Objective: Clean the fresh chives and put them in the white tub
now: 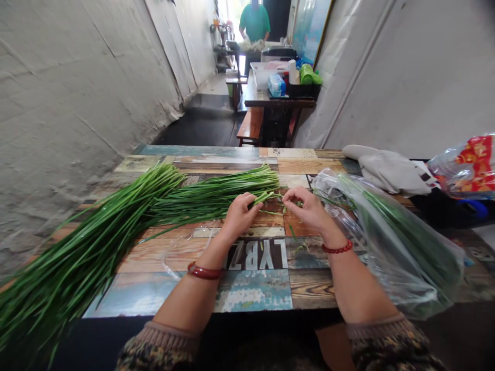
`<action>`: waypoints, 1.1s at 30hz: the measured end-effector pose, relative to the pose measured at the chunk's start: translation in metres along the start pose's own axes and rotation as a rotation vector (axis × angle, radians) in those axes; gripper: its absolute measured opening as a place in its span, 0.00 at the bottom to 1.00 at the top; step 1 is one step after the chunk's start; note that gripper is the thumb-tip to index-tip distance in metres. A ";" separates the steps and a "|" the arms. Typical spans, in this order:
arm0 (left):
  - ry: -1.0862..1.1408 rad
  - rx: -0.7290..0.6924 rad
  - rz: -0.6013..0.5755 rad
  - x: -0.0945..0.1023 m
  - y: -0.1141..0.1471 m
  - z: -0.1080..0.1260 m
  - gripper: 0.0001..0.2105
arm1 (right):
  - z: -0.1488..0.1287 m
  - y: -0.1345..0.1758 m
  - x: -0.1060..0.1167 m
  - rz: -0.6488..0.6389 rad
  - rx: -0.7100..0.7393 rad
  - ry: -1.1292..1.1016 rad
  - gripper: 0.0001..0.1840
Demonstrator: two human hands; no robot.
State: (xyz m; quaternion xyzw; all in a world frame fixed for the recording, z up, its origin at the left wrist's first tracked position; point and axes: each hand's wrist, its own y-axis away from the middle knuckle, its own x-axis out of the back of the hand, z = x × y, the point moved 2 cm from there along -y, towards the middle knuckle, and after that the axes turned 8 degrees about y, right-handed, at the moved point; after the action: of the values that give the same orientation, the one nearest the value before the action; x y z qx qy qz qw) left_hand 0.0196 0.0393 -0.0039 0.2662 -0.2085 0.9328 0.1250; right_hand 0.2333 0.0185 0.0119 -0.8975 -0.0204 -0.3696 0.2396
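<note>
My left hand (pixel 242 214) is closed around a small bunch of garlic chives (pixel 266 196), whose pale cut ends point to the right. My right hand (pixel 305 206) faces those ends with thumb and forefinger pinched together; what lies between them is too small to make out. Behind and to the left of my left hand, a pile of chives (pixel 216 188) rests on the table. A larger heap of long chives (pixel 88 237) spreads off the table's left edge. Scraps of chive (pixel 303 248) lie below my right hand.
More chives lie in a clear plastic bag (pixel 410 257) at the right of the patterned table (pixel 251 293). Beyond it are a grey cloth cap (pixel 390 167) and a red-printed package (pixel 469 167). A person in green (pixel 255 23) stands behind a far table (pixel 278 102).
</note>
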 end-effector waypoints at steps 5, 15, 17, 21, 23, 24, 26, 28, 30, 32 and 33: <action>-0.011 0.052 0.009 0.001 0.002 0.003 0.10 | -0.007 0.005 -0.015 -0.176 0.032 0.162 0.03; 0.050 0.105 0.043 0.003 0.003 0.002 0.06 | 0.003 0.003 -0.019 0.021 0.081 0.158 0.05; 0.059 0.108 0.094 0.005 0.002 0.003 0.06 | 0.006 0.004 -0.018 0.056 0.069 0.201 0.05; 0.070 0.116 0.202 0.012 0.003 0.009 0.07 | 0.006 0.006 -0.015 0.096 0.011 0.421 0.05; 0.079 0.098 0.253 0.017 0.003 0.011 0.07 | 0.007 0.006 -0.012 0.121 -0.031 0.511 0.04; 0.081 0.083 0.280 0.019 0.003 0.012 0.08 | 0.008 0.007 -0.010 0.128 -0.049 0.537 0.05; 0.074 0.046 0.343 0.025 0.004 0.013 0.11 | 0.011 0.006 -0.007 0.128 -0.075 0.554 0.05; 0.052 -0.004 0.421 0.030 0.006 0.013 0.12 | 0.015 0.005 -0.006 0.115 -0.080 0.526 0.06; 0.018 -0.066 0.482 0.032 0.007 0.013 0.11 | 0.017 0.004 -0.007 0.100 -0.048 0.430 0.06; -0.008 -0.116 0.467 0.030 0.007 0.013 0.09 | 0.015 0.002 -0.009 0.081 0.014 0.275 0.06; -0.012 -0.130 0.425 0.028 0.007 0.013 0.09 | 0.013 0.002 -0.011 0.073 0.044 0.196 0.06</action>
State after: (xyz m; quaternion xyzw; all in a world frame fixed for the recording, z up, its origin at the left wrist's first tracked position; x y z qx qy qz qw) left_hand 0.0000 0.0308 0.0192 0.2131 -0.3203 0.9212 -0.0588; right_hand 0.2347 0.0242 -0.0041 -0.8516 0.0280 -0.4463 0.2735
